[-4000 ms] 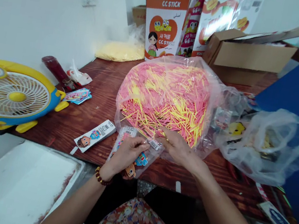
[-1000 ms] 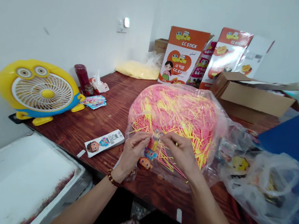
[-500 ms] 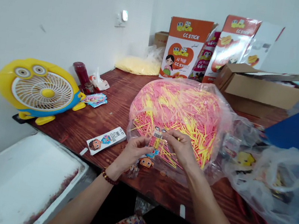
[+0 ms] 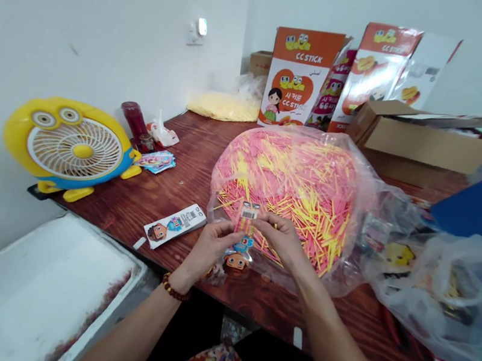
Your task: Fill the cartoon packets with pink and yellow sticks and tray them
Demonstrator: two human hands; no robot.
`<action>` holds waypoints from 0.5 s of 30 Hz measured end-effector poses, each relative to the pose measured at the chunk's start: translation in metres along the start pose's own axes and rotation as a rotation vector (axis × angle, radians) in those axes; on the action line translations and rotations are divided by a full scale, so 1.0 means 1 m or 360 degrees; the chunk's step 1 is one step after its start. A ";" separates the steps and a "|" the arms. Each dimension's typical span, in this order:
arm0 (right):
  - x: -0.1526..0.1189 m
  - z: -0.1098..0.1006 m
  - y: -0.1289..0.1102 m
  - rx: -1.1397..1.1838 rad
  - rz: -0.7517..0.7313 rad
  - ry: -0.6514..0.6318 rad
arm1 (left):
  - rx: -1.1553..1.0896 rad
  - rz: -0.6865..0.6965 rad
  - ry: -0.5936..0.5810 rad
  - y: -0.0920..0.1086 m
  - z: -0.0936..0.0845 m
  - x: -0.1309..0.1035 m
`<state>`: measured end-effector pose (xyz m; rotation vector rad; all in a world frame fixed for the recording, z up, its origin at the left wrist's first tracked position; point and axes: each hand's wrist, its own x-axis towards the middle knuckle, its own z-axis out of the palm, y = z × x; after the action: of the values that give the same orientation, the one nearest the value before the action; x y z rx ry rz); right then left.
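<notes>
Between my two hands is a small clear printed packet (image 4: 244,226) with a barcode at its top, pink and yellow sticks showing through its middle and a cartoon face at its bottom. My left hand (image 4: 211,248) pinches its left edge. At the packet's upper right, the fingers of my right hand (image 4: 280,238) are closed on its edge. Just beyond my hands lies a large clear bag (image 4: 358,205) full of loose pink and yellow sticks (image 4: 288,170). A stack of flat printed packets (image 4: 175,225) rests on the table to the left of my left hand.
A yellow fan (image 4: 79,149) stands at the left, near a dark red bottle (image 4: 134,121), tissues (image 4: 163,133) and printed packets (image 4: 157,160). Printed cartons (image 4: 300,80) and an open brown box (image 4: 429,149) stand behind. Plastic bags (image 4: 438,291) lie right; a white foam box (image 4: 23,286) is lower left.
My hands and the packet have shifted slightly left. The packet now faces me more flatly, with its barcode and cartoon print clearer. The view has moved a little.
</notes>
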<state>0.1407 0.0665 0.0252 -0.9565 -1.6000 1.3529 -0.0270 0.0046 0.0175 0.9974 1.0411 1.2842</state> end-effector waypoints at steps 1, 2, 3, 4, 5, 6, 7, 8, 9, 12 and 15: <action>-0.001 0.001 -0.002 -0.0056 -0.0028 0.0034 | 0.0005 -0.0002 0.0007 0.000 -0.001 -0.001; -0.003 0.001 -0.005 -0.0119 -0.0064 0.0045 | 0.0017 0.0004 0.0010 0.001 -0.001 -0.001; -0.005 0.001 -0.009 -0.0183 -0.0101 0.0026 | 0.0029 0.0022 0.0006 0.001 -0.002 -0.002; -0.006 0.001 -0.013 -0.0239 -0.0132 -0.0010 | 0.0040 0.0048 0.0002 0.001 -0.002 -0.002; -0.007 0.001 -0.017 -0.0289 -0.0152 -0.0046 | 0.0055 0.0072 0.0000 0.001 -0.002 -0.002; -0.007 0.000 -0.021 -0.0337 -0.0158 -0.0059 | 0.0075 0.0089 0.0010 0.000 -0.002 -0.002; -0.006 0.000 -0.024 -0.0393 -0.0151 -0.0028 | 0.0094 0.0099 0.0035 -0.001 -0.001 -0.002; -0.005 0.000 -0.026 -0.0456 -0.0146 0.0014 | 0.0103 0.0100 0.0075 -0.001 -0.001 -0.002; -0.004 0.000 -0.027 -0.0507 -0.0154 0.0030 | 0.0096 0.0094 0.0112 -0.002 -0.001 -0.001; 0.001 0.001 -0.025 -0.0510 -0.0183 -0.0108 | 0.0019 0.0069 0.0162 -0.005 -0.002 0.000; 0.004 0.002 -0.018 -0.0461 -0.0131 -0.0024 | 0.0037 0.0044 0.0155 -0.006 -0.008 0.000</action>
<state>0.1361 0.0672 0.0437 -1.0380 -1.8604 1.0934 -0.0334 0.0038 0.0098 0.9777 1.1227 1.3572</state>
